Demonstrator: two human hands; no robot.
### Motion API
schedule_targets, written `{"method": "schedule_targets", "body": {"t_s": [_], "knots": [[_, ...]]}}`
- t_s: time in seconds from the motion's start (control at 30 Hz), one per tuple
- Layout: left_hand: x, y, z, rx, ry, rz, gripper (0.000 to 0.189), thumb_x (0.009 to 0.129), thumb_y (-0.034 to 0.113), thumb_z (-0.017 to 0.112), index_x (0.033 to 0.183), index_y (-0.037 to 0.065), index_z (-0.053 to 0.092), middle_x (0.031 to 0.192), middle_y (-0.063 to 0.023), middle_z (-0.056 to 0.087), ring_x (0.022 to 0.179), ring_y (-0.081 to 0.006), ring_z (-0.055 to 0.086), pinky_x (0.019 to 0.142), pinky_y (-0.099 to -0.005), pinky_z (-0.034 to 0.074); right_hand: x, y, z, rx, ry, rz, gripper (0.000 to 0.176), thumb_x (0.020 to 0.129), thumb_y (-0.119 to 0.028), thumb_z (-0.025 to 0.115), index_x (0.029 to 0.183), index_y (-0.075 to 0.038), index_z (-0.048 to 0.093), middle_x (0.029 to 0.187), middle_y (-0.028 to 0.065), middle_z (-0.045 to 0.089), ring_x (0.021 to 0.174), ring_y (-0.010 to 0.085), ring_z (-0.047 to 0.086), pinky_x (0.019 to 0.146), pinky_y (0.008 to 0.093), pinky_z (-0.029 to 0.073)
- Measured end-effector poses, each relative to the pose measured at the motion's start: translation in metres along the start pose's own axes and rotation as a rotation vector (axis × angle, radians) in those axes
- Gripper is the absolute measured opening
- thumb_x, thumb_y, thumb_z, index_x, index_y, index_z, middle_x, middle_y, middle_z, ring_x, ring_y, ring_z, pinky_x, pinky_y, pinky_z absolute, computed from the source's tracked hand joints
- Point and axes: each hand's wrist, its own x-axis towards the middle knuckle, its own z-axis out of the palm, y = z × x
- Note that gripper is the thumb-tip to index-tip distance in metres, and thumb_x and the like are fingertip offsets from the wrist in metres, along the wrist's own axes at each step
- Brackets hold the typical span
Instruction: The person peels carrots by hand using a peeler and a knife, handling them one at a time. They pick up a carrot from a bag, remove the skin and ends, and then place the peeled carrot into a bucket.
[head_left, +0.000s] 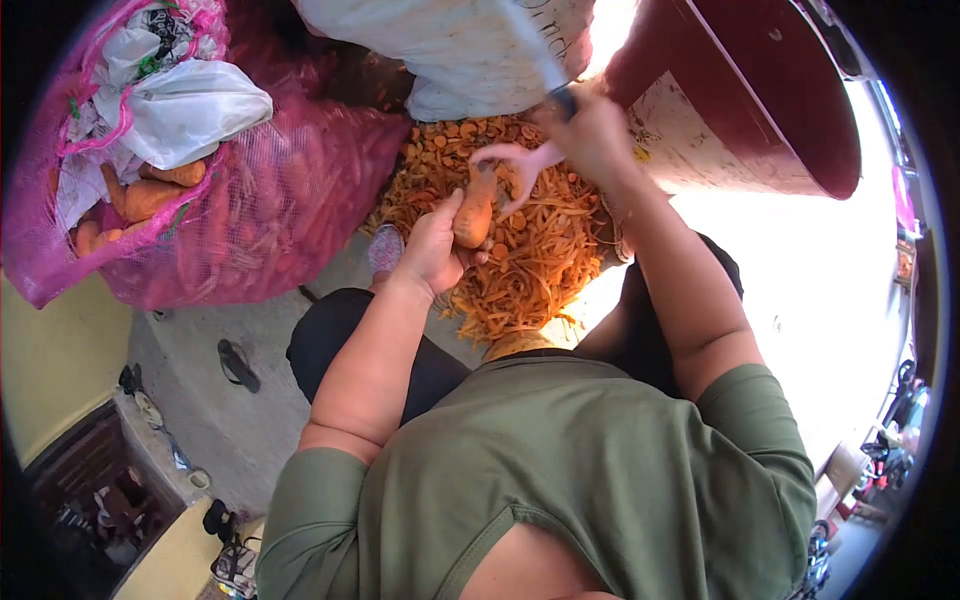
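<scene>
My left hand is closed around a thick orange carrot, whose upper end points away from me. My right hand, smeared by motion, grips a pink Y-shaped peeler; the peeler's forked head is beside the carrot's upper end. A long blurred blade with a dark handle, seemingly a knife, also projects upward from the same hand. Under both hands lies a heap of carrot peels and slices. Part of the carrot is hidden by my left fingers.
A pink mesh sack full of carrots stands at left, white plastic at its mouth. A whitish printed sack is ahead. At upper right is a large dark red tub. A sandal lies on the concrete floor.
</scene>
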Motion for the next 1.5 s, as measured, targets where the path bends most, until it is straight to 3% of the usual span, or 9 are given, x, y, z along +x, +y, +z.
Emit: {"method": "schedule_targets", "body": {"t_s": [0.1,0.13,0.33,0.5,0.63,0.93,1.23,1.33,1.5], "knots": [[0.003,-0.007,0.007,0.027,-0.037,0.058,0.031,0.090,0.031,0.040,0.106,0.005,0.049,0.083,-0.0083,0.056,0.067,-0.0156,0.053,0.052,-0.0265,0.042,-0.023,-0.015,0.022,-0.151,-0.158,-0.249,0.034,0.070,-0.029,0.063,0.098,-0.010,0.061,0.076,0.0130,0.062,0.071,0.0272,0.061,0.069,0.0365,0.048],[0.002,-0.010,0.008,0.037,-0.046,0.072,0.031,0.090,0.031,0.040,0.106,0.005,0.049,0.083,-0.0085,0.056,0.068,-0.0156,0.054,0.052,-0.0261,0.042,-0.017,-0.002,0.028,-0.050,-0.113,-0.216,0.022,0.073,-0.017,0.062,0.089,-0.001,0.061,0.066,0.0108,0.060,0.062,0.0160,0.058,0.060,0.0307,0.046],[-0.004,-0.003,0.004,0.013,-0.159,-0.052,0.035,0.088,0.034,0.042,0.108,0.006,0.048,0.085,-0.0074,0.056,0.068,-0.0159,0.054,0.053,-0.0265,0.043,0.024,0.024,-0.009,-0.158,0.091,0.020,0.023,0.072,-0.020,0.062,0.087,-0.002,0.060,0.061,0.0089,0.059,0.052,0.0135,0.056,0.052,0.0294,0.045],[0.005,-0.012,0.010,0.003,-0.065,0.007,0.034,0.089,0.033,0.042,0.109,0.006,0.046,0.079,-0.0071,0.054,0.064,-0.0170,0.054,0.050,-0.0265,0.042,-0.028,-0.005,0.022,-0.137,-0.124,-0.286,0.021,0.071,-0.014,0.063,0.087,-0.001,0.059,0.066,0.0097,0.060,0.059,0.0146,0.057,0.057,0.0302,0.046],[0.003,-0.006,0.007,0.008,-0.082,-0.090,0.034,0.089,0.035,0.042,0.108,0.007,0.047,0.078,-0.0056,0.054,0.065,-0.0166,0.054,0.051,-0.0274,0.043,0.022,0.031,-0.007,-0.271,0.078,-0.014,0.021,0.073,-0.015,0.062,0.088,-0.001,0.059,0.063,0.0076,0.058,0.053,0.0127,0.054,0.052,0.0285,0.044],[0.008,-0.013,0.013,0.047,-0.158,-0.056,0.036,0.091,0.036,0.033,0.111,0.008,0.045,0.087,-0.0087,0.054,0.068,-0.0154,0.052,0.054,-0.0278,0.042,-0.013,0.014,0.015,-0.026,-0.199,-0.124,0.024,0.072,-0.023,0.060,0.091,-0.008,0.062,0.069,0.0132,0.061,0.063,0.0260,0.060,0.061,0.0356,0.047],[0.004,-0.004,0.011,0.084,-0.232,-0.118,0.031,0.089,0.030,0.039,0.110,0.008,0.045,0.083,-0.0088,0.053,0.065,-0.0171,0.052,0.051,-0.0263,0.041,0.016,0.043,-0.003,-0.295,0.114,-0.048,0.030,0.074,-0.033,0.059,0.090,-0.008,0.062,0.071,0.0144,0.062,0.069,0.0271,0.062,0.066,0.0356,0.049],[0.001,-0.003,0.014,0.097,-0.242,-0.122,0.030,0.090,0.029,0.039,0.111,0.008,0.044,0.082,-0.0085,0.053,0.063,-0.0168,0.053,0.048,-0.0260,0.042,0.025,0.051,-0.010,-0.163,0.189,0.114,0.021,0.071,-0.026,0.063,0.081,-0.007,0.060,0.062,0.0059,0.058,0.055,0.0170,0.055,0.054,0.0299,0.043],[0.003,-0.007,0.013,-0.010,-0.133,-0.089,0.028,0.091,0.022,0.038,0.112,0.006,0.043,0.082,-0.0085,0.054,0.059,-0.0167,0.054,0.046,-0.0265,0.043,-0.005,0.024,-0.001,-0.051,0.011,-0.140,0.023,0.070,-0.022,0.066,0.075,-0.002,0.056,0.058,0.0056,0.051,0.054,0.0123,0.048,0.052,0.0296,0.039]]}}
